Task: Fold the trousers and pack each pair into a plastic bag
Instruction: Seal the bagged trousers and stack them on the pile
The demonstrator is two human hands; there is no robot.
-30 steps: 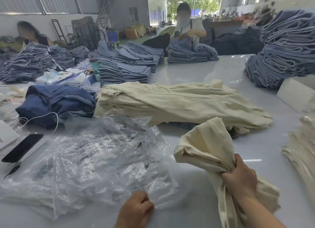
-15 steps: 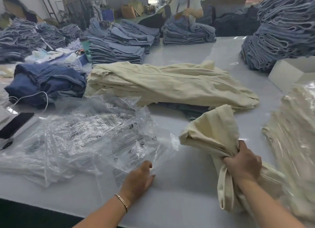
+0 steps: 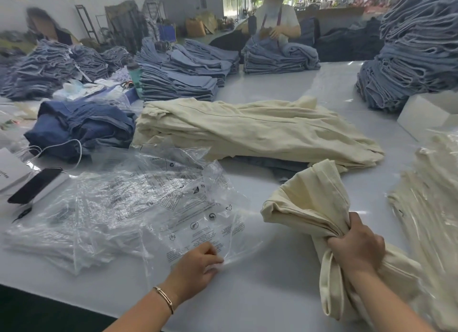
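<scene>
Head view: since a moment ago the left hand (image 3: 198,263) has curled from flat onto the crinkled clear plastic bag (image 3: 210,222), now pinching its edge at lower centre. Right hand (image 3: 357,247) still clutches the bunched cream trousers (image 3: 309,202), soft folded cloth at lower right on the white table (image 3: 272,282).

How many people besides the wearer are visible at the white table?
2. One person stands at the far side, handling blue denim; another person sits at the far left behind stacked jeans. Others may be hidden behind the tall denim pile.
</scene>
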